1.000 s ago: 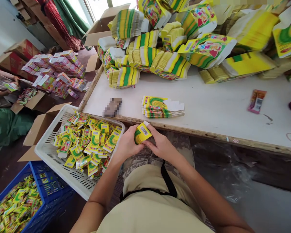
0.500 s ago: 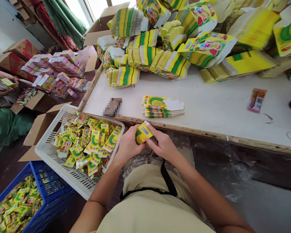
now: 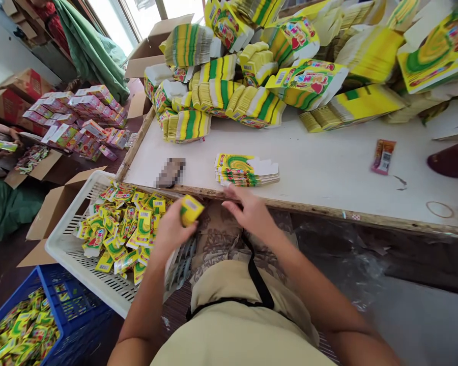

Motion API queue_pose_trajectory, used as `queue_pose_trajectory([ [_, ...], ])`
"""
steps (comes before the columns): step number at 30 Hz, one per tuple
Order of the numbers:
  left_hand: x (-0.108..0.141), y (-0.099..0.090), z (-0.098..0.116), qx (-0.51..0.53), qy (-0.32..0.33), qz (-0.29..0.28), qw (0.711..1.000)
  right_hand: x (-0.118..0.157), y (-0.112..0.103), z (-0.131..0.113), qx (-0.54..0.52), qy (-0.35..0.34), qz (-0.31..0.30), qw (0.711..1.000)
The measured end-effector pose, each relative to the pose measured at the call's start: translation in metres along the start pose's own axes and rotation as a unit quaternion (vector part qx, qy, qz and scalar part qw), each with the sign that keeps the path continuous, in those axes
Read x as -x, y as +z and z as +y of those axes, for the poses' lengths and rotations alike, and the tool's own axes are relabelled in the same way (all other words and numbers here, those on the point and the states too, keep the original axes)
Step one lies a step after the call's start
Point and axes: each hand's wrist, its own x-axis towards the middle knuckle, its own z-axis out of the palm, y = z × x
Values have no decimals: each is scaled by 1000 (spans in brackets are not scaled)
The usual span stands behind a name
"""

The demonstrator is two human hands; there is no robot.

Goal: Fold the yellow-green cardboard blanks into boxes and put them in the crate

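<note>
My left hand (image 3: 172, 231) grips a small yellow box (image 3: 191, 210) at the right edge of the white basket (image 3: 110, 300), which is full of similar yellow and green packets (image 3: 144, 223). Nothing shows in my right hand (image 3: 251, 213), its thumb and fingers apart, just off the table's front edge. Beyond it on the white table (image 3: 309, 168) lies a short stack of flat yellow cartons (image 3: 246, 170) with white flaps.
Bundles of folded cartons (image 3: 248, 104) fill the table's back. A pixelated item (image 3: 170, 173) lies left, a pink-orange sachet (image 3: 383, 156) right. A blue crate (image 3: 55, 305) of packets stands lower left. Another person's hands (image 3: 7, 137) show at far left.
My left hand has moved left with the yellow box, towards the basket. My right hand has let go of the box and opened. The view has shifted slightly.
</note>
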Motion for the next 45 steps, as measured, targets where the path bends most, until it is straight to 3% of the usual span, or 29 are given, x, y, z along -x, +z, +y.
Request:
queue_pose_trajectory([
  [3,2,-33,-47,-133,-90,104,981,-31,-25,25,128,29,87,988],
  [5,2,-41,-62,-153,-107,141,972,-47,-33,43,211,49,69,974],
  [7,0,-36,-60,-120,-67,134,981,-54,-33,58,257,59,24,964],
  [11,-29,-3,-16,-31,62,62,996,-51,-23,73,269,45,6,962],
  [16,-112,37,52,-19,218,-17,976,-49,-21,76,256,27,20,966],
  [19,-164,55,74,-101,245,-102,959,-51,-24,75,251,32,12,967],
  [22,-193,66,81,-172,257,-178,934,-48,-30,74,253,29,11,967],
  [25,-190,71,79,-194,277,-180,924,-37,-35,71,251,25,8,968],
  [32,-162,66,71,-135,284,-145,938,-23,-35,58,230,63,10,971],
  [34,-153,57,71,-82,279,-100,952,-24,-37,56,178,91,36,979],
  [37,-127,48,73,78,233,56,968,-25,-42,52,30,133,85,987],
  [39,-103,50,77,236,178,141,945,-22,-43,43,-76,139,112,981],
  [41,-81,57,83,414,116,134,893,-17,-37,29,-155,123,114,974],
  [45,-61,67,104,695,6,57,717,0,-14,-2,-258,74,50,962],
])
